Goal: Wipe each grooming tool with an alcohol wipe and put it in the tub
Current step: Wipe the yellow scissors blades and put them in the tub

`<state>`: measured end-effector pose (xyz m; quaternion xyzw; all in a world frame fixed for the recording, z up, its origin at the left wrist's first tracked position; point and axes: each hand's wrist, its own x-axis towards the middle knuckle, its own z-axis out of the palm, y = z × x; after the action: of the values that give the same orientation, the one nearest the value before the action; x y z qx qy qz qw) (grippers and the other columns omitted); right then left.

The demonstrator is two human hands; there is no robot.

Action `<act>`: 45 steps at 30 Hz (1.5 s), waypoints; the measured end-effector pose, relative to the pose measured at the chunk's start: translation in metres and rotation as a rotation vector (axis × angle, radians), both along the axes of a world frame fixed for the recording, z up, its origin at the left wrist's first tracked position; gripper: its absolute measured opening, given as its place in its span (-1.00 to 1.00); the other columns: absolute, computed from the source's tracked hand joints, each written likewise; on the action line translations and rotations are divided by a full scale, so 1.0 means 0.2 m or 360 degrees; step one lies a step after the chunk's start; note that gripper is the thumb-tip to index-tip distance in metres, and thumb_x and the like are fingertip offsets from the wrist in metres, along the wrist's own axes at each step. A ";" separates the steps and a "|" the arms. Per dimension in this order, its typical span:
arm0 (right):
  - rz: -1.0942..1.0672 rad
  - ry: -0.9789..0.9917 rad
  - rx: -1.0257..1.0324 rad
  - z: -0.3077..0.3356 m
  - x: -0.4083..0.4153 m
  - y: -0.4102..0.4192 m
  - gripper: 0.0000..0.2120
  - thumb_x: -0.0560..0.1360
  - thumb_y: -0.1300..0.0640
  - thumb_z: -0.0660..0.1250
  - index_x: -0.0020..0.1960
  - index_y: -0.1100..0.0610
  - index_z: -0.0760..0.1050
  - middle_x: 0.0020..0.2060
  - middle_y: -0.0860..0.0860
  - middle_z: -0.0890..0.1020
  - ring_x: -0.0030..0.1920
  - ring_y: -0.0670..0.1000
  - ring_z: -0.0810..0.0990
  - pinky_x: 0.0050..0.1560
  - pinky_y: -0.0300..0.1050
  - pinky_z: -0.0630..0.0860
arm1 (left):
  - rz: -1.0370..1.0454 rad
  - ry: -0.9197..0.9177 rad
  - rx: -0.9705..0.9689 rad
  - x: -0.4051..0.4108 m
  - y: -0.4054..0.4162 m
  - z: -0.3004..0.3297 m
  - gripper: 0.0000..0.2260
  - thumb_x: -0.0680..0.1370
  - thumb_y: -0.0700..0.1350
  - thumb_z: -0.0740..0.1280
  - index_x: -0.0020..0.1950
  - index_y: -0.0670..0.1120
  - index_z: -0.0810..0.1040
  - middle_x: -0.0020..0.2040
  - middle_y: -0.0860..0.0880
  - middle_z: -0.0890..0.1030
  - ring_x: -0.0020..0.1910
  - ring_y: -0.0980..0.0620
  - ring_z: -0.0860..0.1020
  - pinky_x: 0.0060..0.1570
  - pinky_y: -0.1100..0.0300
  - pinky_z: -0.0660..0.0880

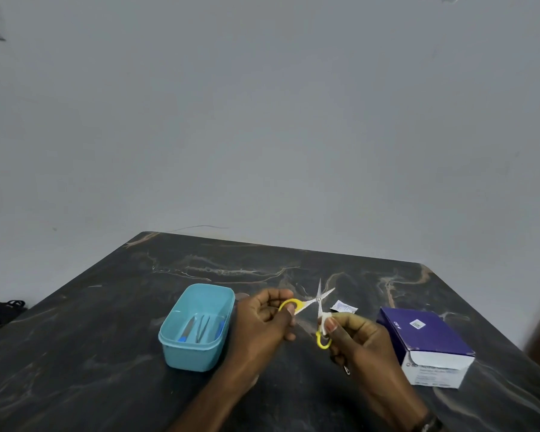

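A pair of yellow-handled scissors was held above the dark marbled counter, its blades spread wide apart in an X. One yellow finger loop was grasped in the grip of the left hand, with the fingers curled round it. The other handle arm was pinched between the thumb and fingers of the right hand, and a small white alcohol wipe was pressed against the metal just below the pivot by that same grip. The lower yellow loop was seen hanging beneath the right thumb.

A light blue tub was positioned on the counter just to the left of the left hand, uncovered. Several slim tools were laid inside it, among them metal tweezers and pieces with blue handles; their exact kinds could not be determined.

A torn white wipe packet was left on the counter just beyond the right hand. A purple and white box was placed to the right of it, near the counter's right edge. A dark band was worn on the right wrist. A plain pale wall was seen behind the counter.
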<state>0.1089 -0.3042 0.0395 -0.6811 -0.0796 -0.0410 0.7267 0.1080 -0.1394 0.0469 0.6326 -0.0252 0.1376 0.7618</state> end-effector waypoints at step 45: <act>-0.0192 0.0046 0.0174 -0.01 0.00 0.00 -0.87 0.49 0.21 0.38 -0.08 0.17 0.71 -0.33 0.07 0.66 -0.29 0.01 0.47 -0.31 -0.13 0.37 | -0.0217 0.0036 -0.0186 -0.07 -0.08 -0.02 -0.90 0.50 -0.32 0.39 -0.01 -0.20 0.58 -0.26 -0.12 0.68 -0.31 -0.07 0.63 -0.22 0.04 0.64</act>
<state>0.1079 -0.3035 0.0382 -0.6445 -0.0253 -0.0792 0.7601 0.0943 -0.1552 0.0423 0.5854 -0.0515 0.0794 0.8052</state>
